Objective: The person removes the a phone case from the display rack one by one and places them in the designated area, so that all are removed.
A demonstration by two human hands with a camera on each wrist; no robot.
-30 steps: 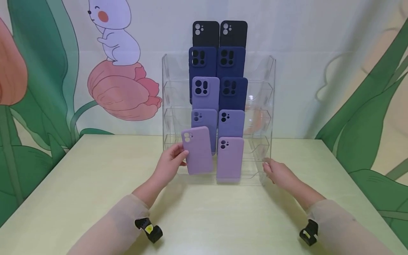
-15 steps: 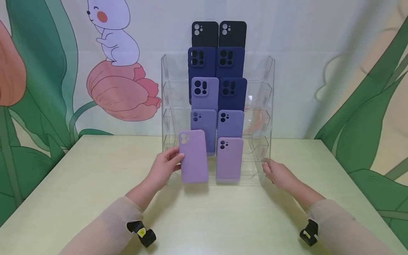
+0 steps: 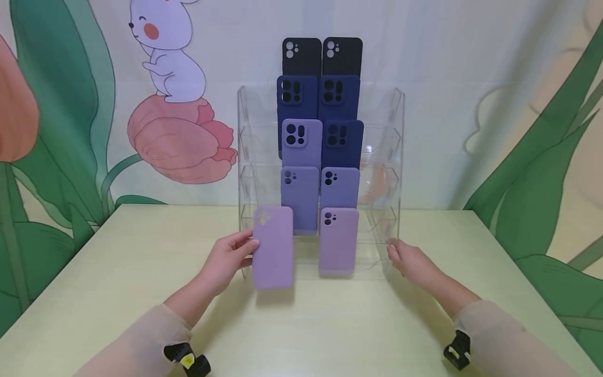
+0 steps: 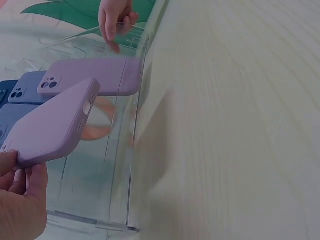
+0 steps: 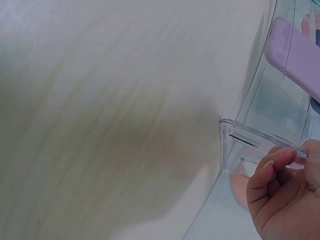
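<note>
My left hand (image 3: 227,262) pinches a light purple phone case (image 3: 273,248) by its left edge, thumb in front and fingers behind. The case is upright, held out in front of the lower left of a clear acrylic display rack (image 3: 399,157). In the left wrist view the held case (image 4: 55,122) shows its bottom edge and port cut-out. At the rack's lower right side, my right hand (image 3: 411,259) grips the clear side panel, as the right wrist view shows with the curled fingers (image 5: 282,157). A second light purple case (image 3: 338,243) stands in the lowest tier, right column.
Higher tiers hold two violet-blue cases (image 3: 340,188), a purple case (image 3: 301,146), several navy cases (image 3: 341,139) and two black cases (image 3: 342,60). The rack stands on a pale wooden table (image 3: 330,324) before a printed curtain (image 3: 438,63).
My left hand has drawn the light purple phone case down, left and away from the rack, and the case has straightened from a slight tilt. My right hand stays on the rack's side.
</note>
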